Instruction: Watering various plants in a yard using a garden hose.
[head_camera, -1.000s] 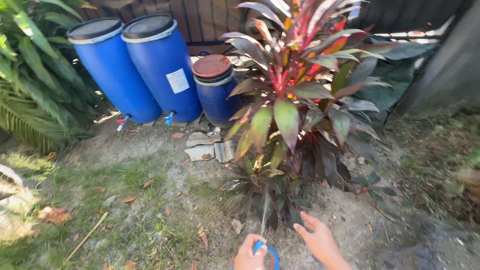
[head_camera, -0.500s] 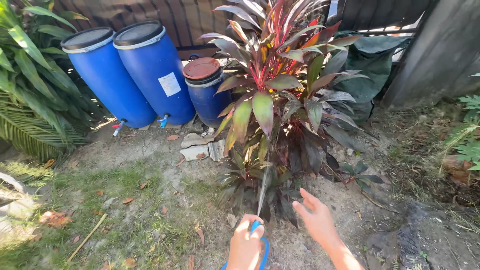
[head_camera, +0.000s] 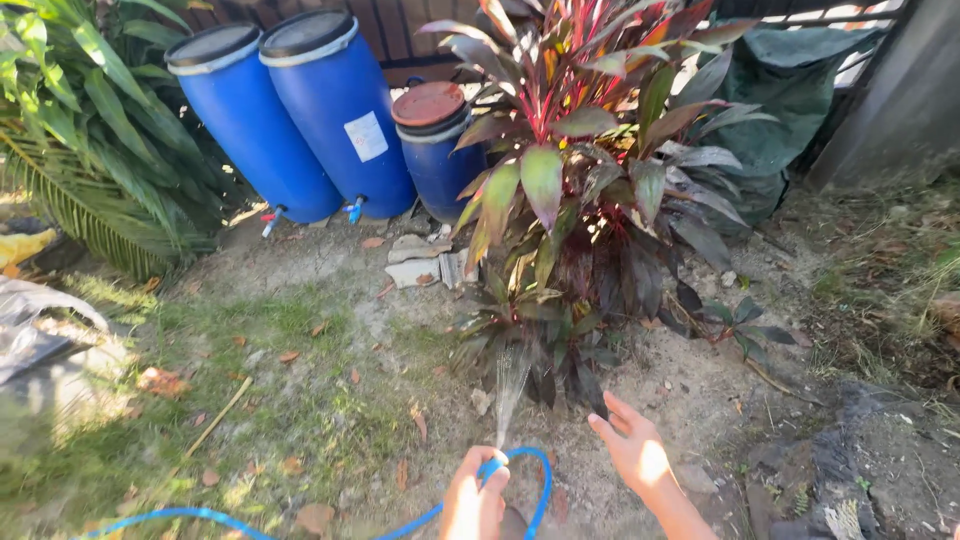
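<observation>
My left hand grips the end of a thin blue hose at the bottom of the view. A fan of water sprays from it toward the base of a tall plant with red, purple and green leaves. The hose loops behind the hand and trails off left along the ground. My right hand hovers open beside it, fingers spread toward the plant's lower leaves, holding nothing.
Two large blue drums with taps and a smaller blue drum with a brown lid stand at the back. Broken concrete pieces lie before them. Green fronds fill the left; a dark tarp sits behind the plant.
The view has shifted, so drums and plant sit further right. The water now fans out wider and shorter. More of the blue hose shows on the ground. Both hands keep their pose.
</observation>
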